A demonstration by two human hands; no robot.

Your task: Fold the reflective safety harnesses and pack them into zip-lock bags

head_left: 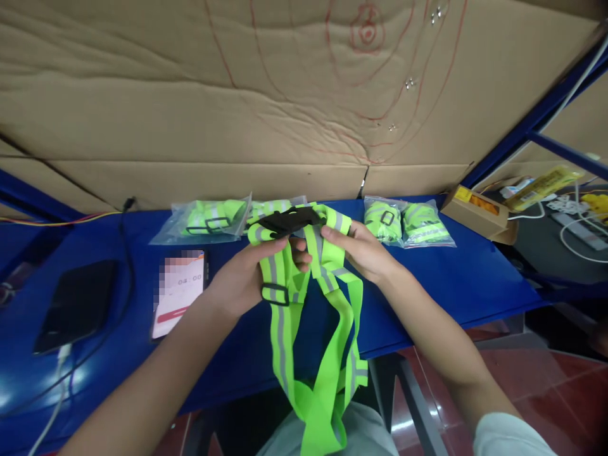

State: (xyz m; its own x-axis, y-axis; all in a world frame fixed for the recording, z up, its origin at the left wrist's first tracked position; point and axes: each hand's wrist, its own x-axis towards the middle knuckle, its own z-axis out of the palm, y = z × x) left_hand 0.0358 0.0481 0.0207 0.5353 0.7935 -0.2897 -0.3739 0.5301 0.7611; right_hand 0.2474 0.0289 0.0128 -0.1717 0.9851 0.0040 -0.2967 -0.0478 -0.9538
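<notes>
I see both hands closed on the vest (313, 329) above the table (456, 278) edge; left hand (247, 278) grips one strap, right hand (363, 253) the other; straps hang down.

Neon-green reflective strap vest (313, 329) with grey stripes, black buckle at top, loops dangling over blue table edge

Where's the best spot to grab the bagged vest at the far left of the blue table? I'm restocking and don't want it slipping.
Take the bagged vest by its bulging middle, coming from above with fingers over its two long edges. It lies flat on the blue table, the plastic looks slick, and its loose flat corners would likely slide or crumple.
</notes>
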